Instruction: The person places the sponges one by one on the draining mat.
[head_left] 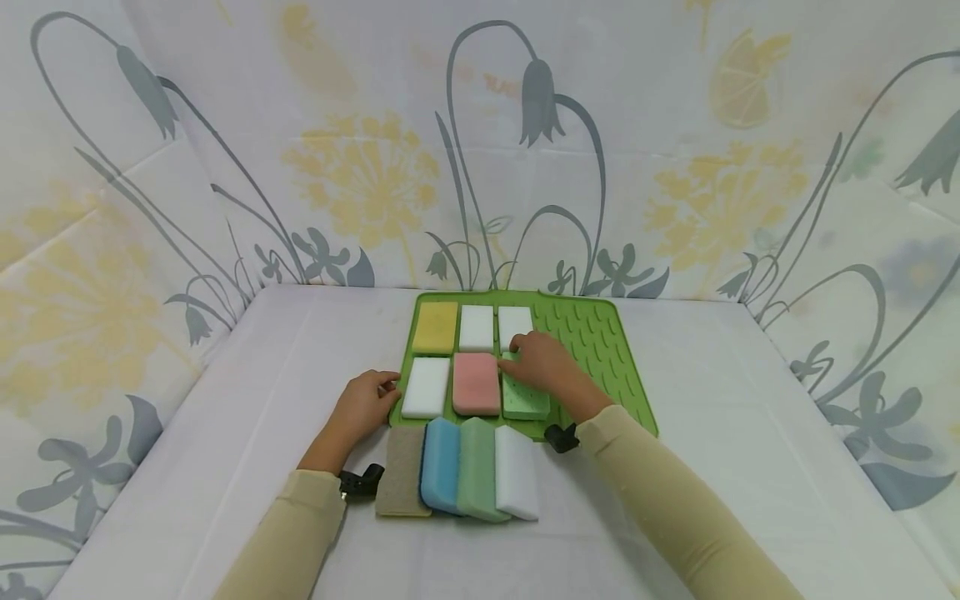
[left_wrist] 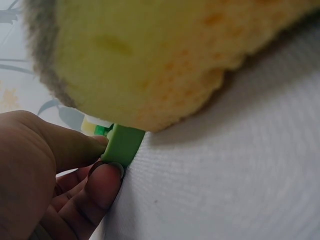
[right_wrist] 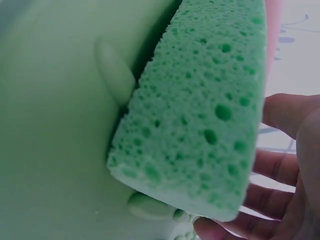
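Note:
The left hand [head_left: 367, 402] pinches the left edge of the green mat [head_left: 636, 392] between thumb and finger; the left wrist view shows the grip on the mat's rim [left_wrist: 125, 145]. My right hand [head_left: 543, 364] is at the upper part of a green sponge [head_left: 525, 402] lying on the mat. In the right wrist view the thumb and fingers of that hand [right_wrist: 285, 170] curl round the far side of the porous green sponge [right_wrist: 195, 110]. A pink sponge [head_left: 476, 383] lies directly left of it, a white one [head_left: 515, 323] behind it.
A yellow sponge [head_left: 435, 327] and white ones [head_left: 477, 327] [head_left: 426, 387] also lie on the mat. In front of it lean a grey-brown sponge [head_left: 403, 471], a blue [head_left: 441, 467], a pale green [head_left: 480, 471] and a white one [head_left: 516, 473]. Patterned cloth rises behind.

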